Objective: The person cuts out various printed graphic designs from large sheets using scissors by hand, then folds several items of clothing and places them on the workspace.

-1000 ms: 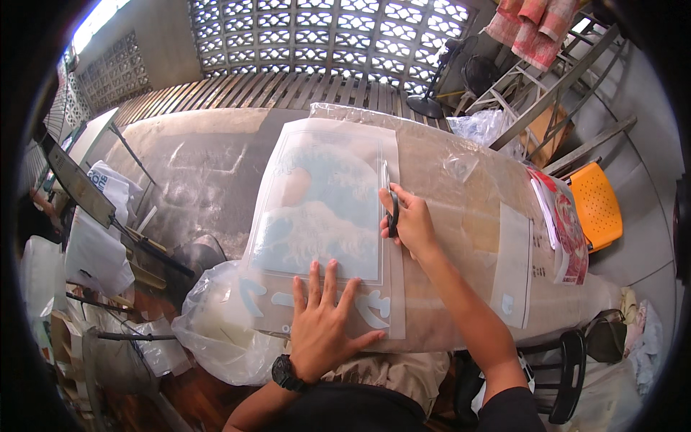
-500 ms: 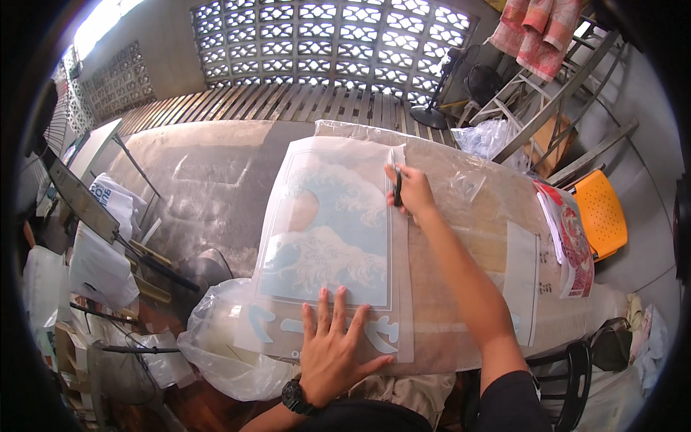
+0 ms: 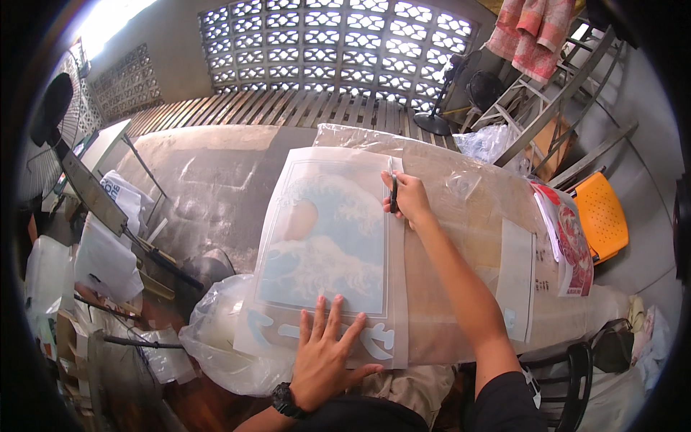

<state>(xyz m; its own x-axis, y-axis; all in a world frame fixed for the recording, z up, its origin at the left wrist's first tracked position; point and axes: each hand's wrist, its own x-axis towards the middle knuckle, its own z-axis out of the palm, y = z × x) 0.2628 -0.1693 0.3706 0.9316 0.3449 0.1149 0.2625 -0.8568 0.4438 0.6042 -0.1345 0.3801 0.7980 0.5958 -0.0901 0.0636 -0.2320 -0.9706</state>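
Spread left hand (image 3: 322, 363) is bracing translucent blue-printed sheet (image 3: 331, 230); right hand (image 3: 412, 198), clasping black-handled scissors (image 3: 394, 196), is likely trimming its right edge, needing straightness.

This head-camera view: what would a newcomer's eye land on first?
Most likely the large translucent sheet with its pale-blue wave print, lying mid-view. The left hand rests spread near its lower edge, while the right hand holds black-handled scissors at its upper right. Next might come the bright orange chair at the right and the openwork wall with light coming through at the top.
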